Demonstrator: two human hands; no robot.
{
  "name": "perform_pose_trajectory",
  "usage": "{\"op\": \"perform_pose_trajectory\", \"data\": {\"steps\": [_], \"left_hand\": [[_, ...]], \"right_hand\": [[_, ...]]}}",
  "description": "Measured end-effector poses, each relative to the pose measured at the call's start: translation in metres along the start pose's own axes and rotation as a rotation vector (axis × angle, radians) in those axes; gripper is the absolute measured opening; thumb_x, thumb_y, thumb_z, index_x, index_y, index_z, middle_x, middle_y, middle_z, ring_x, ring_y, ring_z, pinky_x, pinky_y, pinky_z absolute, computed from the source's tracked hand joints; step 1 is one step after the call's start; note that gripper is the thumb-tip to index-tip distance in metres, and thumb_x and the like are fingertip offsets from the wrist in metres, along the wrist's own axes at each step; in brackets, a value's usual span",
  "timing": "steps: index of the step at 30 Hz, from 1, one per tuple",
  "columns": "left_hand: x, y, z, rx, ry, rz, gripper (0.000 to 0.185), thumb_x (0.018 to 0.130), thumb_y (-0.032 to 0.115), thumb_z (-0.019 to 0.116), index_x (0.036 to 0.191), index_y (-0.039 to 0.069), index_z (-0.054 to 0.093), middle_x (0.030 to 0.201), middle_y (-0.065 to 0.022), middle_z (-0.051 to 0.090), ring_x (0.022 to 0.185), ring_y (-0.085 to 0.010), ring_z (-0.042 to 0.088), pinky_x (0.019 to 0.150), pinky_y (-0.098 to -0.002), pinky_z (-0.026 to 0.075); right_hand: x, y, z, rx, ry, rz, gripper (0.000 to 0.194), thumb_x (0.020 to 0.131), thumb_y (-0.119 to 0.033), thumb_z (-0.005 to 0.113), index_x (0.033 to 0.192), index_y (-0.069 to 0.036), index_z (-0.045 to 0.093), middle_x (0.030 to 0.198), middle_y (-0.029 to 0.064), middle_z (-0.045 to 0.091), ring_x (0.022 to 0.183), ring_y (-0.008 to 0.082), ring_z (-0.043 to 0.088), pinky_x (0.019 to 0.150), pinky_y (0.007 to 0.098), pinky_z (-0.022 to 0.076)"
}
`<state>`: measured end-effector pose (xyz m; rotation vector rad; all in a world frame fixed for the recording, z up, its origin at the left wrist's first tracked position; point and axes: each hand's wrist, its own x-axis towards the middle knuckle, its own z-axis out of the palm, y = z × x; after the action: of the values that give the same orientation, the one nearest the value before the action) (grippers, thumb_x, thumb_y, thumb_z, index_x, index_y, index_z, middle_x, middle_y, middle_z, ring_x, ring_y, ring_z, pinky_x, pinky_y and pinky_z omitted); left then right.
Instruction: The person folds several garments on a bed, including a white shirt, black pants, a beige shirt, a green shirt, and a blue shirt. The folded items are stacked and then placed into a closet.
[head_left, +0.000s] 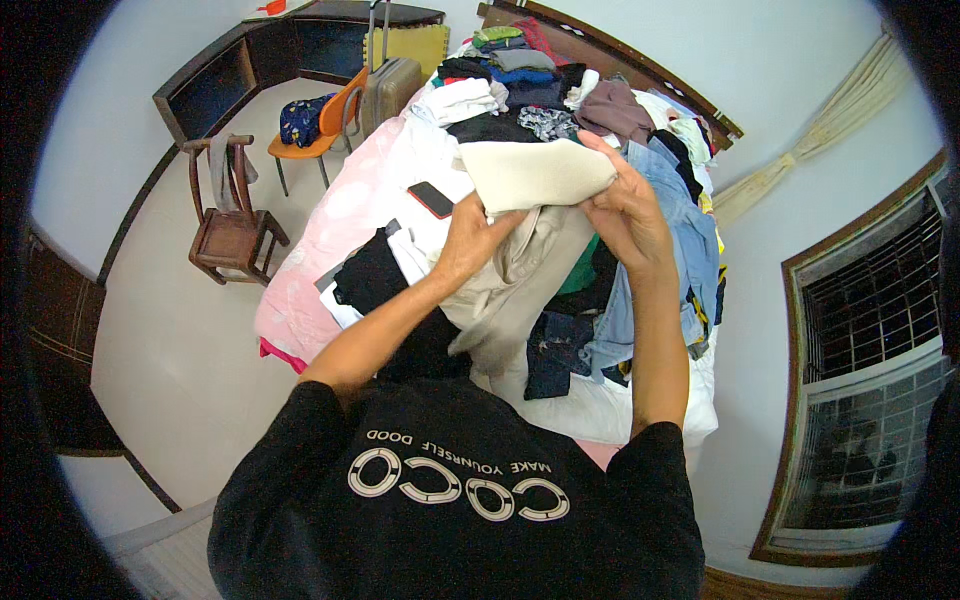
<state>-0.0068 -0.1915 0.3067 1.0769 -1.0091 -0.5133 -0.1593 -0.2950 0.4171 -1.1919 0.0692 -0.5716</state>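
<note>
Both my hands grip a cream-beige garment, apparently trousers, raised over a bed heaped with clothes. My left hand holds its near left part, thumb on the cloth. At the right end of the pale folded upper part, my right hand pinches the fabric between thumb and fingers. The lower part hangs towards my body and looks blurred. Left of the garment, a dark phone with a red edge lies on white cloth. Black clothing lies beside my left forearm, and a light blue denim garment is right of my right hand.
Folded clothes are stacked near the wooden headboard. Dark jeans lie near the bed's front edge. Left of the bed stand a wooden chair, an orange chair with a patterned bag, and a suitcase. A barred window is at right.
</note>
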Motion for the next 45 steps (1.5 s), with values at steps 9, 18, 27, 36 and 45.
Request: {"op": "perform_pose_trajectory", "data": {"steps": [9, 18, 27, 36, 45], "left_hand": [[0.060, 0.051, -0.009, -0.214, -0.388, -0.292, 0.039, 0.086, 0.033, 0.069, 0.109, 0.003, 0.062, 0.092, -0.0032, 0.066, 0.076, -0.0063, 0.062, 0.068, -0.0227, 0.051], [0.087, 0.072, 0.024, -0.047, -0.791, -0.312, 0.036, 0.084, 0.033, 0.071, 0.102, 0.002, 0.067, 0.090, -0.0025, 0.068, 0.078, -0.0063, 0.060, 0.068, -0.0216, 0.048], [0.106, 0.081, -0.005, -0.091, -0.889, -0.393, 0.036, 0.086, 0.039, 0.068, 0.097, 0.005, 0.066, 0.083, 0.0061, 0.063, 0.076, -0.0013, 0.055, 0.074, -0.0186, 0.047], [0.108, 0.046, -0.041, 0.696, -0.687, 0.057, 0.038, 0.076, 0.024, 0.075, 0.107, 0.004, 0.067, 0.090, -0.0126, 0.070, 0.077, -0.0199, 0.062, 0.074, -0.0312, 0.049], [0.190, 0.106, -0.074, 0.809, -0.516, 0.170, 0.014, 0.083, 0.021, 0.067, 0.093, 0.011, 0.068, 0.083, -0.0026, 0.065, 0.074, -0.0169, 0.058, 0.071, -0.0314, 0.047]], "right_hand": [[-0.034, -0.003, -0.065, -0.407, 0.363, 0.204, 0.026, 0.091, -0.008, 0.052, 0.115, 0.002, 0.053, 0.096, 0.0140, 0.068, 0.067, 0.0189, 0.069, 0.063, 0.0256, 0.0556], [-0.035, -0.016, -0.040, -0.560, 0.230, 0.035, 0.043, 0.094, -0.030, 0.055, 0.125, -0.001, 0.054, 0.112, 0.0063, 0.061, 0.101, 0.0151, 0.056, 0.091, 0.0297, 0.0434], [-0.028, -0.011, -0.047, -0.541, 0.282, 0.257, 0.030, 0.091, -0.016, 0.060, 0.116, 0.001, 0.060, 0.101, 0.0055, 0.065, 0.085, 0.0099, 0.060, 0.077, 0.0251, 0.0496], [-0.026, -0.120, -0.045, -0.706, 0.312, -0.115, 0.020, 0.087, -0.010, 0.062, 0.104, 0.001, 0.065, 0.095, 0.0052, 0.068, 0.079, 0.0090, 0.063, 0.072, 0.0232, 0.0502], [-0.029, -0.183, -0.051, -1.305, 0.193, 0.041, 0.030, 0.078, -0.035, 0.074, 0.086, -0.007, 0.067, 0.075, -0.0038, 0.060, 0.062, 0.0045, 0.052, 0.058, 0.0208, 0.0427]]}}
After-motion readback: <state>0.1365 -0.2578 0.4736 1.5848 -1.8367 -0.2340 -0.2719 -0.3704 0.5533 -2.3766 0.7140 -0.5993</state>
